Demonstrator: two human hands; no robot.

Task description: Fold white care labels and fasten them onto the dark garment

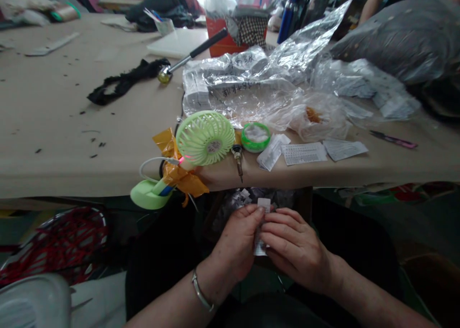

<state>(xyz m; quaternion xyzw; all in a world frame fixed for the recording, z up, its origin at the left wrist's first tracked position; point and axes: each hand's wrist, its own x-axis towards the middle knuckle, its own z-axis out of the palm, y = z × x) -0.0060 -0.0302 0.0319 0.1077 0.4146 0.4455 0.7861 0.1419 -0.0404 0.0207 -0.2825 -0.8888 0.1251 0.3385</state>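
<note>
1. While I watch through the head camera, a black fabric strip (124, 81) lies on the far left part of the surface (53, 141). A hammer (190, 56) lies just right of it, its metal head at the strip's end.
2. At the near edge I see a pale green fan (204, 137). Its stem is wrapped in orange tape (181, 177) and its base hangs past the edge.
3. Below that edge, the left hand (237, 244) has its grip closed on a white label (263, 206), pinching its left side. A metal bangle (201, 292) sits on the wrist.
4. The label stands upright between both hands, under the near edge and above the lap.
5. The right hand (298, 251) has its grip closed on the same label from the right, with its fingers touching the left hand.
6. On the surface right of the fan I see a green tape roll (255, 137), then printed paper slips (304, 153) along the near edge. Crumpled clear plastic bags (251, 88) lie behind them.
7. Pink-handled snips (393, 140) lie toward the right edge.
</note>
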